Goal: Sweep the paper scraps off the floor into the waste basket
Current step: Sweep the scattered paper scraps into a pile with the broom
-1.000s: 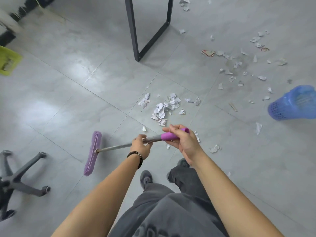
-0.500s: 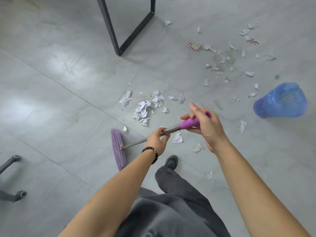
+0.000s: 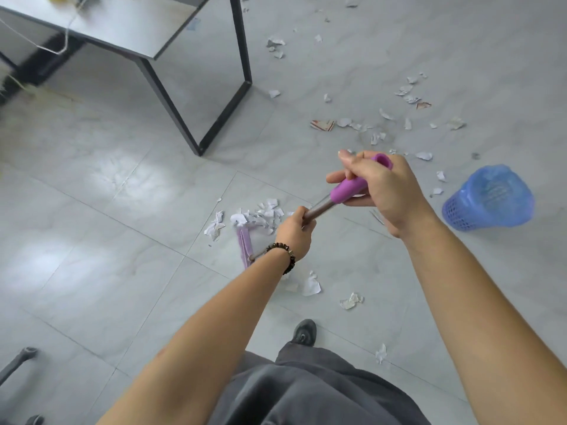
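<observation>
I hold a purple broom with both hands. My right hand grips the purple handle end; my left hand, with a bead bracelet, grips the metal shaft lower down. The purple broom head rests on the floor against a heap of white paper scraps. More scraps lie scattered farther away and a few sit close to my foot. The blue waste basket lies on its side at the right, its opening turned away from the heap.
A table with black metal legs stands at the upper left, cables hanging from its top. My dark shoe and grey trousers fill the bottom centre. A grey chair base pokes in at the lower left. The floor is grey tile.
The broom head has swept right, from the open floor at the left up against the scrap heap. Both hands rose and shifted right with the handle; the view tilted up, showing the table.
</observation>
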